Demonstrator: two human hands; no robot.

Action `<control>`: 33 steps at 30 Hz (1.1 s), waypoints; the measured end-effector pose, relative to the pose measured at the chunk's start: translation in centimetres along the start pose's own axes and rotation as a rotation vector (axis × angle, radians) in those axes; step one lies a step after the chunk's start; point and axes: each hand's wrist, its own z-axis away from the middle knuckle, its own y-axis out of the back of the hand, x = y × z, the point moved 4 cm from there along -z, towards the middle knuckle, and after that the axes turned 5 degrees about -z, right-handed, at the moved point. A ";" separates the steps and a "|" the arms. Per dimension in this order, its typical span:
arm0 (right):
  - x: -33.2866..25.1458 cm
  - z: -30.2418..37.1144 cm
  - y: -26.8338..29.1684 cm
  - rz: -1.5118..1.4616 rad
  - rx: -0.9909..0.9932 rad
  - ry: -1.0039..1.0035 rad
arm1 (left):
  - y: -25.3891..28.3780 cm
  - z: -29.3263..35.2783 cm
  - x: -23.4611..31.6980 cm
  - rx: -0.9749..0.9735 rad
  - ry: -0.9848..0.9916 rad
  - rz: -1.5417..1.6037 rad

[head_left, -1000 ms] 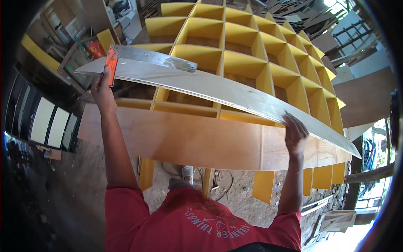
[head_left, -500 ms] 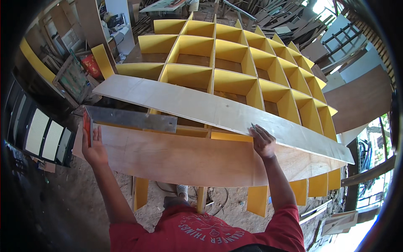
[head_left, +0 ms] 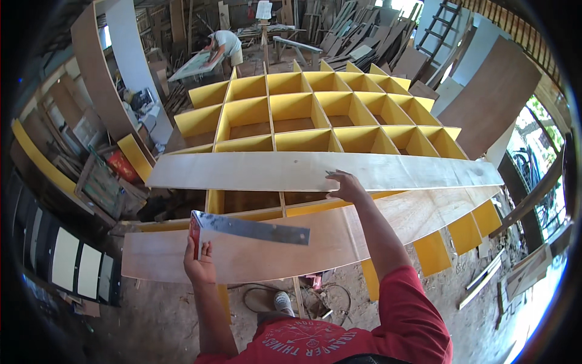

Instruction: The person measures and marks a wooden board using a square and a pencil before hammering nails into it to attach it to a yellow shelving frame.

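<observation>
My left hand [head_left: 200, 262] is closed round the red handle of a try square [head_left: 260, 230]. Its metal blade points right, above the brown plywood panel [head_left: 291, 249] in front of me. Across the yellow grid frame lies a long, pale plywood strip [head_left: 242, 171]. At the strip's near edge is my right hand [head_left: 348, 186], fingers bent, with a small thin dark thing that looks like a pencil [head_left: 331, 173] between them. The hand's far side is hidden, so whether it also grips the strip is unclear.
The grid frame of yellow-faced boards [head_left: 297, 109] spreads out ahead. A co-worker [head_left: 225, 45] bends over a panel at the back left. Scrap boards [head_left: 364, 42] are piled behind. Cables [head_left: 254, 297] lie on the ground near my foot.
The strip now lies more level across the view, with a wider gap to the brown panel at left. The try square appears further right. My view has tilted up, showing the co-worker.
</observation>
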 end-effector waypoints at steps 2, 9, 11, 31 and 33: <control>-0.4 1.1 0.9 0.005 -0.014 -0.063 | 0.6 0.9 0.5 -0.025 0.003 -0.032; 6.4 5.2 4.1 0.218 0.077 -0.175 | 3.9 4.4 4.3 0.115 -0.087 -0.041; 7.0 3.9 4.3 0.178 -0.030 -0.048 | 4.0 4.6 4.4 0.157 -0.079 -0.050; 6.3 -0.5 1.7 0.419 0.380 -0.380 | 3.2 3.5 -1.5 0.142 0.108 0.000; 0.3 -1.1 1.5 0.221 0.364 -0.376 | 3.6 3.2 -1.9 0.104 0.078 -0.032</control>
